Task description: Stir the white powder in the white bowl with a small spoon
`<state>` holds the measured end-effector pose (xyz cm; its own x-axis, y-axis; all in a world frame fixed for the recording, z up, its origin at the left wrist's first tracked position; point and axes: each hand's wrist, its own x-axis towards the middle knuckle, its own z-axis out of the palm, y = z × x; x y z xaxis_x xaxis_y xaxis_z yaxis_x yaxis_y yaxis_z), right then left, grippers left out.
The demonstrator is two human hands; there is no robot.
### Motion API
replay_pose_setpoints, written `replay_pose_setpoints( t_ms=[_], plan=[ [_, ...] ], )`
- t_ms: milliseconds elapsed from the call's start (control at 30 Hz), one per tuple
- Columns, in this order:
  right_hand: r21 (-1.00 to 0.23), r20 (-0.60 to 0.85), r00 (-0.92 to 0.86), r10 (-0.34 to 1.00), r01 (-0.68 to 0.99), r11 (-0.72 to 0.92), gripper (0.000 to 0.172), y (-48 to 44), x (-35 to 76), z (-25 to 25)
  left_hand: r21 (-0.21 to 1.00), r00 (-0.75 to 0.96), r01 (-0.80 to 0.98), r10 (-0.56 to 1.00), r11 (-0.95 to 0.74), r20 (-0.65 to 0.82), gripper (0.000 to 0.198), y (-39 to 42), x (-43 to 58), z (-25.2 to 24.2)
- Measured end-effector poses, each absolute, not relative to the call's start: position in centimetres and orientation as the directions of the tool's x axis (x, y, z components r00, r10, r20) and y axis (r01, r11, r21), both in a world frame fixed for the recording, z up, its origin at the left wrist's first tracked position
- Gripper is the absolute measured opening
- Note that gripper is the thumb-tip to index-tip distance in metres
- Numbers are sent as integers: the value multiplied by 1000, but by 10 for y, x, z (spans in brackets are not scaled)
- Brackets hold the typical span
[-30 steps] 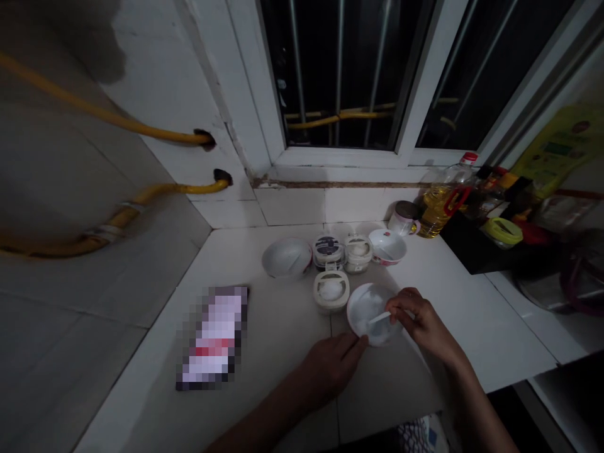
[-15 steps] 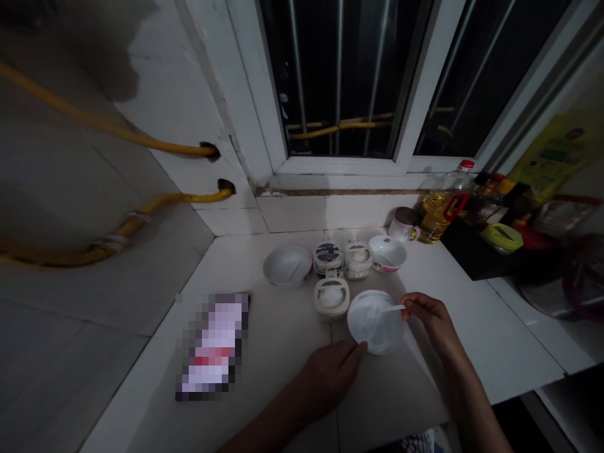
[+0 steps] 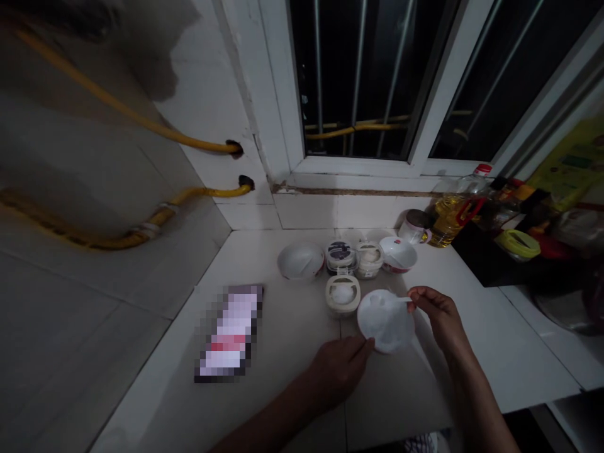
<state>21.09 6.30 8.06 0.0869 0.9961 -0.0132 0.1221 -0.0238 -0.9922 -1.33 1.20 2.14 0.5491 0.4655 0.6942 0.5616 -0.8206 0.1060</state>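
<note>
My left hand (image 3: pixel 346 368) is closed on the near-left rim of a white bowl (image 3: pixel 396 330) on the counter. Pale, whitish contents show in the bowl, but I cannot make out what they are. Between the thumb and fingers of my right hand (image 3: pixel 436 314) is the handle of a small white spoon (image 3: pixel 399 300), which reaches over the far side of the bowl. Just behind and left of the bowl stands a lidded seasoning jar (image 3: pixel 342 296) with white contents. Two more such jars, one dark-topped (image 3: pixel 341 255) and one pale (image 3: pixel 369 259), sit behind it.
A wide bowl (image 3: pixel 301 261) and a smaller bowl (image 3: pixel 399 254) flank the jars. A blurred-out phone-like object (image 3: pixel 229 333) lies to the left. At the back right stand a brown-lidded jar (image 3: pixel 416 226), an oil bottle (image 3: pixel 455 211) and a green-lidded container (image 3: pixel 518 244).
The whole view has shifted, so things appear slightly farther right. The spoon has tilted a little over the bowl. Both hands keep their holds.
</note>
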Motion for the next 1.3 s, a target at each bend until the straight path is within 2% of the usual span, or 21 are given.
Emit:
replay_pose_setpoints(
  t_ms=[133,233,300,367,433,467,533,600,667,733,800,867,1100,1300],
  plan=[
    [-976,112,86,990,197,93,30,67,193,93,91,550,567,459,-819,698,22,12,-13,20],
    [-882,323,40,945,374,286,24,66,179,99,98,538,574,465,-813,703,21,13,-13,18],
    [-719,503,-81,861,514,468,21,65,170,99,104,541,569,466,-816,700,21,13,-13,16],
    [-458,637,-299,710,594,661,21,64,165,95,107,539,570,469,-815,700,21,14,-13,15],
    [-195,668,-504,547,590,783,27,63,162,91,109,539,576,477,-810,694,20,14,-13,15],
    [-103,667,-561,490,583,806,30,63,162,90,110,540,579,481,-808,691,20,14,-13,15],
    [-35,687,-571,450,592,805,33,62,163,90,107,551,575,480,-811,683,21,13,-13,16],
    [-98,734,-492,469,606,790,31,61,167,92,101,556,570,474,-815,683,23,13,-13,17],
    [-244,757,-374,536,598,763,24,59,172,95,97,554,571,470,-815,687,23,13,-13,17],
    [-397,722,-279,633,582,710,18,57,180,96,91,549,571,462,-816,697,23,14,-14,18],
    [-498,635,-245,733,595,631,15,55,190,97,89,549,563,452,-822,703,23,14,-14,18],
    [-515,542,-268,796,643,567,16,55,201,95,93,553,556,452,-826,700,23,15,-15,19],
    [-350,379,-396,836,775,526,18,52,220,88,108,567,547,462,-830,682,23,13,-16,17],
    [-526,211,-434,876,705,476,24,42,205,87,95,574,546,454,-833,682,24,14,-16,19]
  ],
)
